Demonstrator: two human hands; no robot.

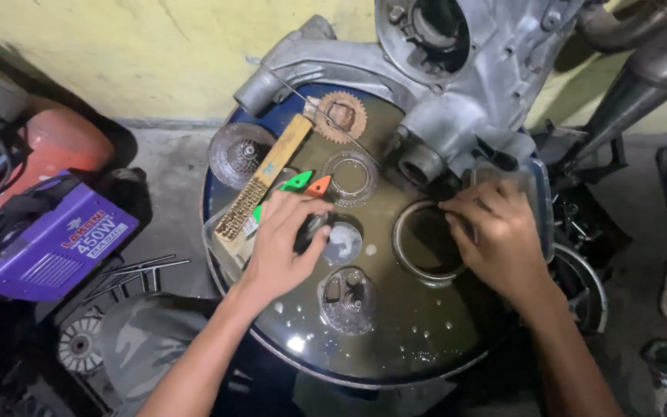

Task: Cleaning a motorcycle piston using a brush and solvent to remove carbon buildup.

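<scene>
While murky liquid fills a round blue basin (221, 224), the person's two hands work over it. The left hand (283, 243) curls its fingers around a small dark part (312, 230), just left of a round metal disc (343, 242) lying in the liquid. The right hand (496, 235) rests at the right side of a large metal ring (414, 266) — its fingers bent onto the ring's rim, though I cannot tell whether they grip it. At the basin's left edge lies a wooden wire brush (260, 185); near the far rim sits a rusty sprocket (339, 116). A grey engine casing (457, 85) leans over the basin's far side.
</scene>
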